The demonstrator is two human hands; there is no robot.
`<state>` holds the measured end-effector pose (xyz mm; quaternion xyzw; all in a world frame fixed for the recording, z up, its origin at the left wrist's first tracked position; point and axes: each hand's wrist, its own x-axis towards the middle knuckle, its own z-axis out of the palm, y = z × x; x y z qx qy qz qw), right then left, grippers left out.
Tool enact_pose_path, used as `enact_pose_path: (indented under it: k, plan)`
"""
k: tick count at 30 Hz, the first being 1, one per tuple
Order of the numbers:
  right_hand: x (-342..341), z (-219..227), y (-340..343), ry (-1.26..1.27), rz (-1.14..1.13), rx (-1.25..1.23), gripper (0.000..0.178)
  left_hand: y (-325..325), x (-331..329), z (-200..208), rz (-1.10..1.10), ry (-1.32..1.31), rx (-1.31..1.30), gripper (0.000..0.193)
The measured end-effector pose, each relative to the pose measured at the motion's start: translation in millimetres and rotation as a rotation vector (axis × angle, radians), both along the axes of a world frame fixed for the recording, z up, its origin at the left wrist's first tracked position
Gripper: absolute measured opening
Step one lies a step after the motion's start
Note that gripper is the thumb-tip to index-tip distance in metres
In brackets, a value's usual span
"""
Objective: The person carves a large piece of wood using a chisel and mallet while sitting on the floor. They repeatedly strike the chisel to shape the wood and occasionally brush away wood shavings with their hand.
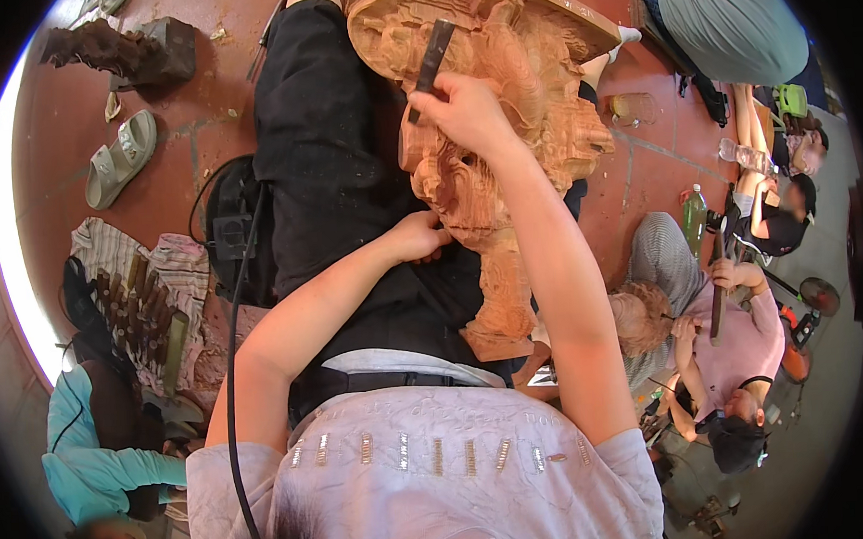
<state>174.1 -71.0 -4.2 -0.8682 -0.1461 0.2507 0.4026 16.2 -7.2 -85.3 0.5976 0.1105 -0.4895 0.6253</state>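
A large reddish-brown wood carving point(511, 64), deeply cut with figures and folds, lies across my lap with its narrow end toward my waist. My right hand point(468, 114) is closed around a short dark flat bar point(434, 55), held above the carving's left part. Lower down, my left hand point(417, 236) is curled at the carving's left edge, close to my trousers. Its fingertips are partly hidden, and I cannot make out what they hold.
A cloth roll of chisels point(144, 306) lies at the left, below a grey sandal point(121, 160) and a dark carved block point(157, 52). A black bag point(233, 235) sits beside my leg. At the right, a person in pink point(743, 338) works near a green bottle point(694, 215).
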Motion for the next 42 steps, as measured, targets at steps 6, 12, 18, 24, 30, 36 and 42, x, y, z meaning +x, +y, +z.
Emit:
enact_pose_path:
  k: [6, 12, 18, 24, 30, 36, 42]
  plan:
    - [-6.5, 1.6, 1.4, -0.100, 0.023, -0.031, 0.027, -1.0, 0.9, -7.0, -0.040, 0.028, 0.013, 0.026]
    - [-8.2, -7.5, 2.1, -0.084, 0.049, 0.001, 0.027, -0.2, 0.0, -3.7, 0.004, 0.031, 0.025, 0.024]
    - [4.0, -13.1, -4.0, -0.251, -0.049, -0.076, 0.025, -2.3, 0.6, -8.0, 0.004, 0.044, 0.002, 0.023]
    - [-15.9, -18.5, -1.3, -0.335, 0.045, 0.020, 0.026, -3.5, -2.0, -16.9, -0.008, 0.053, 0.035, 0.026]
    - [0.6, -19.4, -38.3, -0.173, -0.302, 0.398, 0.019, -0.8, 2.3, -8.9, 0.018, 0.023, 0.046, 0.031]
    - [-48.4, 60.2, -112.9, -0.012, -0.501, 0.721, 0.016, -2.3, 3.5, -5.2, -0.034, 0.046, 0.049, 0.030]
    - [-95.5, 81.2, -155.6, -0.068, -0.727, 0.561, 0.013, 1.3, 1.2, -7.2, -0.040, 0.017, 0.029, 0.029]
